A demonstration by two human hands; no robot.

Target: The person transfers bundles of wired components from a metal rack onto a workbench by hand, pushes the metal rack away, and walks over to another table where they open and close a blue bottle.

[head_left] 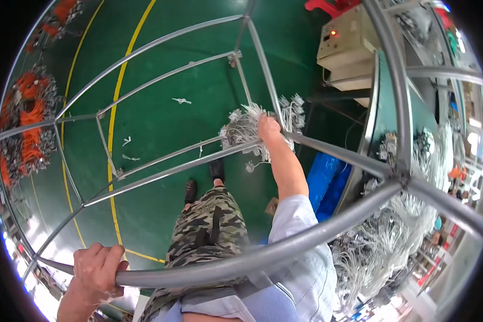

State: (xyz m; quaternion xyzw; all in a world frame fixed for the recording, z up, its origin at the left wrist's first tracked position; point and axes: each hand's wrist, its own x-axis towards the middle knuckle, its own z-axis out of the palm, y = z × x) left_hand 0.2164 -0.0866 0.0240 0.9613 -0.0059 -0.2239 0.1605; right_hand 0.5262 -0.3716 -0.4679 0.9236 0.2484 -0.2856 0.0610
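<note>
A metal tube rack (214, 266) stands around and in front of me. My left hand (97, 268) is wrapped round its near top rail at the lower left. Farther forward, right of centre, my right hand (269, 127) is closed over a bundle of white cables (241, 129) with small connectors. The bundle lies across a lower rail of the rack and spreads to both sides of my hand. Its ends hang beside the rail. My right fingers are partly hidden among the cables.
Orange cable bundles (31, 112) hang at the far left. At right are a beige machine (344, 37) with a red light, a green-topped table (394, 107), a large heap of white cables (381, 247) and a blue bin (322, 177). White scraps lie on the green floor (161, 115).
</note>
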